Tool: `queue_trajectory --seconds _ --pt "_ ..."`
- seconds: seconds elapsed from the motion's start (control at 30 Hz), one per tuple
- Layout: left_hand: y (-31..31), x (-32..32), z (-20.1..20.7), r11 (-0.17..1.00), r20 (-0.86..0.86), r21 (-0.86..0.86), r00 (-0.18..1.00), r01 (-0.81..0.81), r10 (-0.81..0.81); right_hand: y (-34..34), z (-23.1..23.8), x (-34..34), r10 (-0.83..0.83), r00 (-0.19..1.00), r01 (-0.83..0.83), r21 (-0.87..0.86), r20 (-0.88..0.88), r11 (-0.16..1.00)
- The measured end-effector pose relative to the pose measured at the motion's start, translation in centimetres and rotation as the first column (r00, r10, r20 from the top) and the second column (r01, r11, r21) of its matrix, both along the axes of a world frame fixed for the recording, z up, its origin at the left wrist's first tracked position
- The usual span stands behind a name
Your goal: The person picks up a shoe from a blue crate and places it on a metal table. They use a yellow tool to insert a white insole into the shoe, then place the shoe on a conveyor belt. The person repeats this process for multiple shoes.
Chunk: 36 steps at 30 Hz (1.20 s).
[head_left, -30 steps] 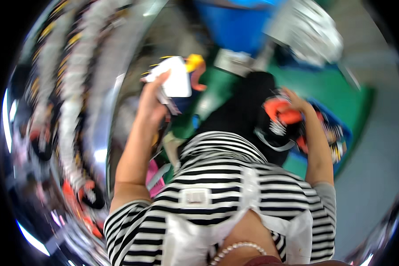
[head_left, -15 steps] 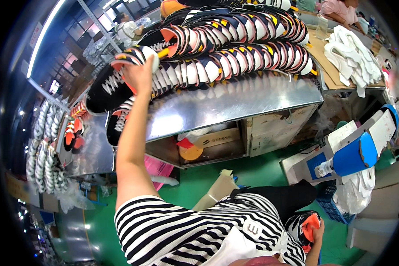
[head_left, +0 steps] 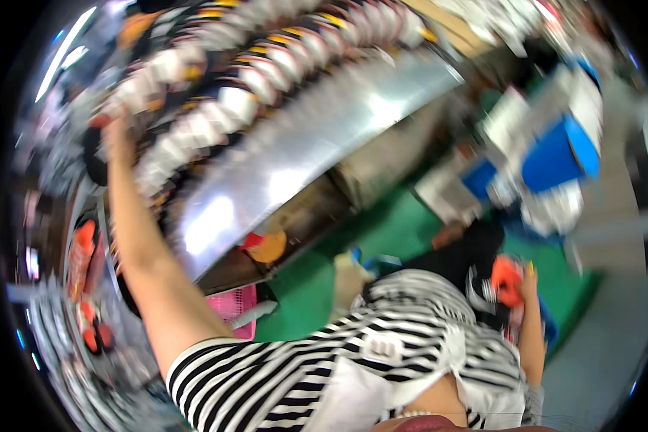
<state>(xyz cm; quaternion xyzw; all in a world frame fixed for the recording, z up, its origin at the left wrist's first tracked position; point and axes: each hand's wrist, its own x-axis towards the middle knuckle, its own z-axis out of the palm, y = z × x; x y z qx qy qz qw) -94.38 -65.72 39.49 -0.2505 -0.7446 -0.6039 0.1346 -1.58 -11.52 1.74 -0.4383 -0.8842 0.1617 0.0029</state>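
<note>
My left arm stretches out to the far left, and my left hand (head_left: 119,129) is at the left end of the back row of shoe uppers (head_left: 167,66). Motion smears its fingers, so whether it grips the dark, orange-lined upper (head_left: 97,147) beside it does not show. A front row of white, black and yellow shoe uppers (head_left: 266,78) lies along the metal table (head_left: 288,155). Low at the right, beside my dark-clad leg, my right hand (head_left: 529,286) holds a black shoe upper with orange lining (head_left: 506,281).
A blue and white machine (head_left: 554,155) stands at right. Under the table is an open shelf (head_left: 306,219), with a pink basket (head_left: 239,306) next to it on the green floor (head_left: 302,284). Orange shoe pieces (head_left: 86,248) and grey bundles (head_left: 54,360) are at far left.
The view has swung and blurred. My left hand has moved farther left from the white-toed upper it was gripping near the front row. My right hand still holds its upper, now higher in view.
</note>
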Motion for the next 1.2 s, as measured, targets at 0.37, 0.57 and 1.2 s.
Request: queue_trajectory --seconds 0.37,0.57,1.2 --pt "26.0 39.5 -11.3 0.761 0.005 -0.323 0.805 0.562 -0.593 -6.9 7.4 -5.7 -0.317 0.943 0.324 0.059 -0.102 0.944" --pt "39.5 61.7 -17.9 0.229 0.767 0.640 -0.627 0.733 -0.135 -5.2 7.9 -5.5 -0.348 0.937 0.350 -0.118 0.036 0.929" --pt "47.0 68.3 -17.7 0.260 0.850 0.502 -0.526 0.825 0.029 -3.6 7.6 -1.1 -0.822 0.459 0.456 -0.704 -0.338 0.544"
